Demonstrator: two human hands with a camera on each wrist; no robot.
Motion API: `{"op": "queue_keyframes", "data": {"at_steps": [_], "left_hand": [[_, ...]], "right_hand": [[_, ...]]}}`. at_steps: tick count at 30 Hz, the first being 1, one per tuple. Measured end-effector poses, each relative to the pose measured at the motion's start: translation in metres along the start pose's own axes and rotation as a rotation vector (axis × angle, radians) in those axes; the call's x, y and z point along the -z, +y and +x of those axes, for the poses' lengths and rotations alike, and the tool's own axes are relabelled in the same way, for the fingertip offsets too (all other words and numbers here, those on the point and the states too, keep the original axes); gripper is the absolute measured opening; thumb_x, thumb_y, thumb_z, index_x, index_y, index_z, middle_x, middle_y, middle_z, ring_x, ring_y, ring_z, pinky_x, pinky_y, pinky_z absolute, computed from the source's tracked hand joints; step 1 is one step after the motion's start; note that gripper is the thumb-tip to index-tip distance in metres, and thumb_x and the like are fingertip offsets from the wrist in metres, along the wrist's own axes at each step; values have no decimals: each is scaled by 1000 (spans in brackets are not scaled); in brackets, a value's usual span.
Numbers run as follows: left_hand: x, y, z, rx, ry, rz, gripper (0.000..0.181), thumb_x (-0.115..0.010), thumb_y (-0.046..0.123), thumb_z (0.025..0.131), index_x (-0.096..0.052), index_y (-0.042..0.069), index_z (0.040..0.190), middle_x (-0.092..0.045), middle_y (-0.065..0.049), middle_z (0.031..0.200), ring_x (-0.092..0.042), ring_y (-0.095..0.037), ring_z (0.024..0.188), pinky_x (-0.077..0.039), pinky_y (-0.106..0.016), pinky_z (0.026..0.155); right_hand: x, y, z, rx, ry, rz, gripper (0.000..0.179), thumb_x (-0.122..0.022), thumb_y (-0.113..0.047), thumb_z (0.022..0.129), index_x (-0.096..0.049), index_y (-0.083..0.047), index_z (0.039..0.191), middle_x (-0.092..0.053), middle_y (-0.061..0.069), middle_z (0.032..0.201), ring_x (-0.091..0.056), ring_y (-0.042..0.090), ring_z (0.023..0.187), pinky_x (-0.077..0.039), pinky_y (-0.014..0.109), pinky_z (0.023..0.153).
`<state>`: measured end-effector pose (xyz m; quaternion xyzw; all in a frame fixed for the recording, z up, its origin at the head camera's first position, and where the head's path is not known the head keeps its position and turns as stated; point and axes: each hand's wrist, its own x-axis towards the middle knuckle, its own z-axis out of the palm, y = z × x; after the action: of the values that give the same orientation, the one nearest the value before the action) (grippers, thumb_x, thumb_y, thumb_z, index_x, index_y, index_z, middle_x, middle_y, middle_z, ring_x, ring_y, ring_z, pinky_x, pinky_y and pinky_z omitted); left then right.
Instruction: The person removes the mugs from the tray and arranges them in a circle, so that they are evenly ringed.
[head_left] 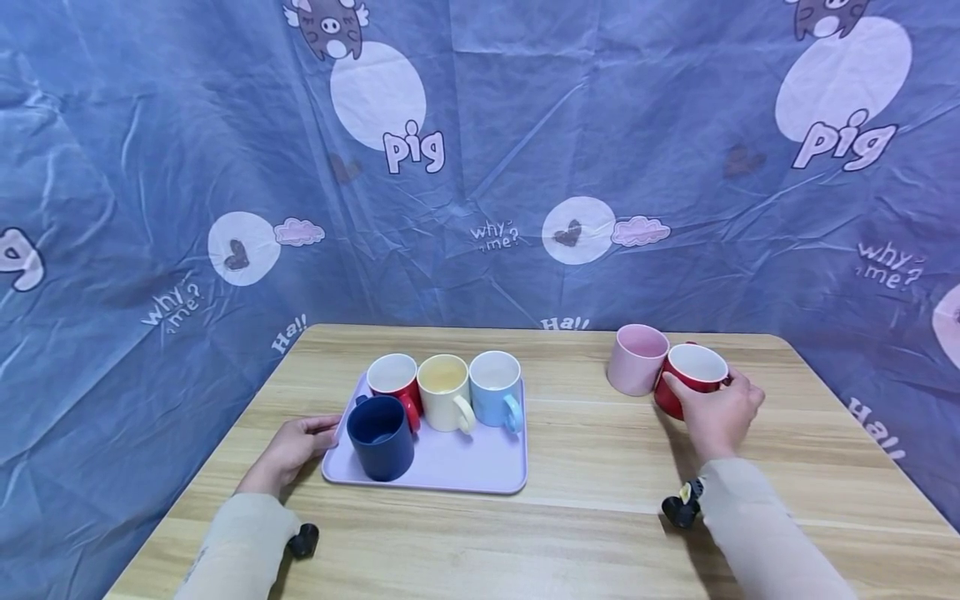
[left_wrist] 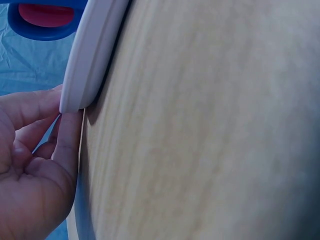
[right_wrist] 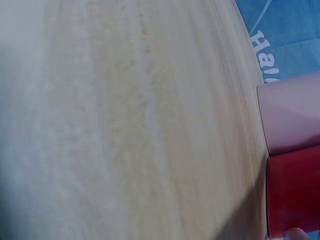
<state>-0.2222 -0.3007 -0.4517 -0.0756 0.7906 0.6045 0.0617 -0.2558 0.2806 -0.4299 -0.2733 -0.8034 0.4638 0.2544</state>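
Note:
At the tray's left edge, my left hand (head_left: 294,446) pinches the rim of a lilac tray (head_left: 468,461); the left wrist view has the tray's corner (left_wrist: 87,65) between thumb and fingers. Standing on the tray are a red mug (head_left: 393,377), a cream mug (head_left: 442,410), a light blue mug (head_left: 493,408) and, in front, a dark blue mug (head_left: 386,457). Far to the right, my right hand (head_left: 722,414) grips another red mug (head_left: 699,365), white inside, its thumb on the near side. A pink mug (head_left: 632,371) stands right beside it on the left.
The wooden table (head_left: 577,517) stretches between the tray and the pair of mugs at the right. Behind its back edge hangs a blue printed cloth (head_left: 510,167), which also runs along both sides.

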Motion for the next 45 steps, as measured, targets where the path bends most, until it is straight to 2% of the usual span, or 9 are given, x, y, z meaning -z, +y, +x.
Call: {"op": "queue_keyframes", "data": {"at_steps": [9,26,30,33,38,41,45], "left_hand": [[-1,0,-1,-2,3,4,44,-59,-8,87,-47,-18,129,-61,-24,118,-60,-12,94,-53,-23,79],[-1,0,-1,-1,10,21,43,-59,-8,88,-47,-17,129,-59,-25,121,-60,-14,96,-54,-24,79],[-1,1,-2,-1,8,25,44,-59,-7,88,-47,-16,129,-59,-26,122,-60,-14,96,-53,-23,79],[-1,1,-2,0,10,25,44,-59,-7,88,-48,-16,129,-59,-26,122,-60,-14,95,-53,-23,79],[-2,2,-3,-2,9,34,44,-59,-8,87,-47,-17,129,-58,-27,122,-60,-16,98,-53,-25,80],[-2,2,-3,-2,12,38,44,-59,-8,87,-47,-17,129,-58,-27,122,-60,-18,99,-53,-25,81],[-2,1,-3,-3,14,36,44,-59,-8,87,-48,-17,129,-58,-26,121,-60,-17,99,-53,-24,81]], "right_hand": [[-3,0,0,-38,2,18,99,-78,-51,70,-33,-2,144,-26,17,143,-26,31,132,-35,46,106],[-5,-1,-2,-37,12,16,100,-78,-52,71,-31,-3,145,-26,19,143,-23,32,133,-35,50,106],[-4,0,-3,-30,-11,-4,104,-76,-54,71,-27,-3,147,-24,21,143,-22,35,133,-35,56,103],[-1,0,-3,-31,-36,-26,110,-74,-59,71,-18,-8,151,-21,22,146,-21,36,133,-36,59,102],[4,-2,-2,24,-23,-33,117,-73,-63,69,-9,-13,154,-17,23,148,-19,38,133,-33,61,101],[8,-7,-1,81,18,-31,115,-75,-59,69,-11,-15,154,-19,23,147,-19,37,132,-32,60,102],[12,-19,-1,114,45,-26,110,-75,-57,70,-14,-21,153,-22,21,146,-21,34,131,-35,59,99]]}}
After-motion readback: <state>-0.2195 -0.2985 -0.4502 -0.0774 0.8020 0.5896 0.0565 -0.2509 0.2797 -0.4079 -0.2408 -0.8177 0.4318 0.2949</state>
